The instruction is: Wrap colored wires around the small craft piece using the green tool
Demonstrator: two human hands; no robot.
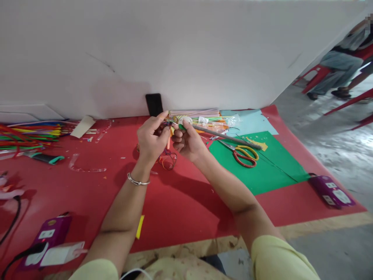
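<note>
Grey slender stick (227, 137), near end pinched in right hand (188, 142); left hand (151, 138) pinches small dark wrapping (168, 123) at tip. Best kept taut, stick steady.

Left hand (151, 140) and right hand (188, 142) pinch a grey stick (227, 137).

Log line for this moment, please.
left hand: pinching craft piece | right hand: holding grey stick | scissors: on green paper

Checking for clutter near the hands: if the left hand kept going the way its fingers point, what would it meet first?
Probably the black phone leaning on the wall just beyond the left hand; depth is unclear, so the hand may pass above it.
</note>
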